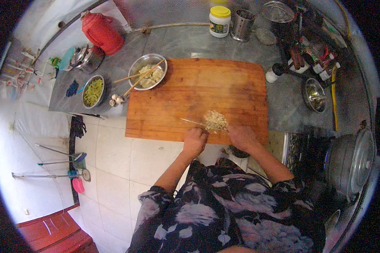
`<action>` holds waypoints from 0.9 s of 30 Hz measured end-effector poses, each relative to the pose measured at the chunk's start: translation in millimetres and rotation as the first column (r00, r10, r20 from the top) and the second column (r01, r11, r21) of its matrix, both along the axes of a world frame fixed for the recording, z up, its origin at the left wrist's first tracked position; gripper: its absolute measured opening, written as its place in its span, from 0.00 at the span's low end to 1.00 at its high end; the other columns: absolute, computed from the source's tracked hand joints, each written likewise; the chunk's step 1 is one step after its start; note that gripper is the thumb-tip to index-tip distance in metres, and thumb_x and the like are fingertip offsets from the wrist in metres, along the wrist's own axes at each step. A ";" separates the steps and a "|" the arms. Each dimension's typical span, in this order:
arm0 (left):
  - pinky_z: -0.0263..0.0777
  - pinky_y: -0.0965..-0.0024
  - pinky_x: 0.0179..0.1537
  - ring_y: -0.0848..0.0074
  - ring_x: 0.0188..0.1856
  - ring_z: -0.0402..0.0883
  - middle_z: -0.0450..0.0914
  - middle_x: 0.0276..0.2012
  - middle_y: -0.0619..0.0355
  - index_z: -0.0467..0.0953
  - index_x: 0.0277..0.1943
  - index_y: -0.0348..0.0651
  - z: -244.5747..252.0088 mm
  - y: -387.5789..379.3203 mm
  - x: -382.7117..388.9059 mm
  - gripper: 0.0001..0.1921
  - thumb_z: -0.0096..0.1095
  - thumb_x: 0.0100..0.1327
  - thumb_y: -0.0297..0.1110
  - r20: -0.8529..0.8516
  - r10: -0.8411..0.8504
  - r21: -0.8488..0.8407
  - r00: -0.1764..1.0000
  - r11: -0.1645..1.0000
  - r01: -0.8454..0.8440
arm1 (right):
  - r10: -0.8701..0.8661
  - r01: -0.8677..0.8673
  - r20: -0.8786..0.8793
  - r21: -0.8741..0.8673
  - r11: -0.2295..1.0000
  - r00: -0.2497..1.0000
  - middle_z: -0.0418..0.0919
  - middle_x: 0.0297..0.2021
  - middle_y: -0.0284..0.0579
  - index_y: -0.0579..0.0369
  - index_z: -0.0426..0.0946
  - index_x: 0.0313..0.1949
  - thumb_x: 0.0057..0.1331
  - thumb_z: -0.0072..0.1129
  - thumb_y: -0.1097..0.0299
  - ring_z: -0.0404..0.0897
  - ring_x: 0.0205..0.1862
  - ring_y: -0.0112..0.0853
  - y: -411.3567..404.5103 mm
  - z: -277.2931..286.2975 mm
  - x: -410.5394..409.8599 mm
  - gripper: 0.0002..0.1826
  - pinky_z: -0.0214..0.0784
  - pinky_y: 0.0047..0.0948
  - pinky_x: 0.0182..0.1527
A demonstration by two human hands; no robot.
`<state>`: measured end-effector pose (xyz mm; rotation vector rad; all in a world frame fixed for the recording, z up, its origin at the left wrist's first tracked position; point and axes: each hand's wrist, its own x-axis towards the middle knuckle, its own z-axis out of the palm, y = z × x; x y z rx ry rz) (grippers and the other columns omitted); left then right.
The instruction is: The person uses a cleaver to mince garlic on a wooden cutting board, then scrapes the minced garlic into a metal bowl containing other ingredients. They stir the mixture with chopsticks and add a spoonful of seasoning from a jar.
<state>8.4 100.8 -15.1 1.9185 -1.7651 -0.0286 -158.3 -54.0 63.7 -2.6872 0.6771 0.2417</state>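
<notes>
My right hand (pixel 242 138) grips a kitchen knife (pixel 192 121) near the front edge of a wooden cutting board (pixel 196 85). The blade shows as a thin bright line, seen nearly edge-on, running left from my fist. Just beyond the blade lies a small heap of pale chopped pieces, perhaps garlic (pixel 216 119). On the near side of the blade, my left hand (pixel 195 141) rests at the board's front edge with its fingers curled. Whether something is under those fingertips is hidden.
A steel bowl (pixel 132 70) of pale chunks, crossed by chopsticks (pixel 139 75), touches the board's left side. Garlic bulbs (pixel 117 99) and a bowl of green strips (pixel 93 91) lie farther left. A yellow-lidded jar (pixel 219 23) stands behind; a large lidded pot (pixel 348 164) is at right.
</notes>
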 end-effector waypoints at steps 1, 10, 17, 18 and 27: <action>0.67 0.57 0.41 0.59 0.43 0.72 0.75 0.39 0.53 0.77 0.37 0.40 -2.0 -1.3 -1.7 0.09 0.59 0.51 0.29 -0.016 -0.017 -0.026 1.000 1.000 0.017 | 0.008 -0.008 -0.023 0.000 1.000 1.000 0.79 0.30 0.56 0.59 0.70 0.35 0.63 0.42 0.66 0.80 0.32 0.51 0.4 1.2 0.5 0.10 0.72 0.52 0.32; 0.66 0.59 0.41 0.61 0.43 0.72 0.75 0.38 0.54 0.77 0.37 0.42 -5.1 7.0 -6.2 0.09 0.57 0.52 0.30 0.055 -0.033 0.046 0.998 0.998 0.031 | 0.020 -0.015 -0.085 0.059 0.998 0.996 0.77 0.30 0.59 0.58 0.71 0.36 0.63 0.46 0.62 0.78 0.34 0.54 9.0 3.6 3.4 0.12 0.69 0.53 0.36; 0.68 0.53 0.41 0.56 0.44 0.73 0.75 0.43 0.49 0.76 0.42 0.44 -5.5 8.5 -6.3 0.14 0.60 0.49 0.30 -0.036 -0.030 0.073 0.999 0.997 0.033 | -0.146 0.150 -0.053 0.096 0.984 0.988 0.79 0.35 0.60 0.60 0.72 0.39 0.65 0.40 0.64 0.80 0.39 0.53 -1.2 17.1 1.9 0.14 0.71 0.54 0.40; 0.68 0.53 0.40 0.55 0.44 0.73 0.75 0.43 0.49 0.76 0.42 0.44 -5.2 6.0 -5.1 0.14 0.61 0.50 0.31 -0.043 -0.027 0.070 0.999 0.997 0.030 | -0.177 0.177 -0.007 0.105 0.979 0.984 0.79 0.35 0.60 0.60 0.72 0.40 0.66 0.39 0.64 0.79 0.39 0.54 -3.6 18.6 1.6 0.14 0.70 0.54 0.41; 0.70 0.53 0.40 0.53 0.42 0.74 0.75 0.42 0.45 0.76 0.41 0.38 -3.4 -31.2 16.7 0.11 0.57 0.54 0.29 -0.011 0.219 0.032 0.976 0.975 -0.219 | -0.262 0.261 -0.003 0.092 0.961 0.965 0.78 0.35 0.58 0.57 0.71 0.37 0.65 0.46 0.61 0.77 0.38 0.55 -4.4 22.2 -1.4 0.12 0.67 0.54 0.39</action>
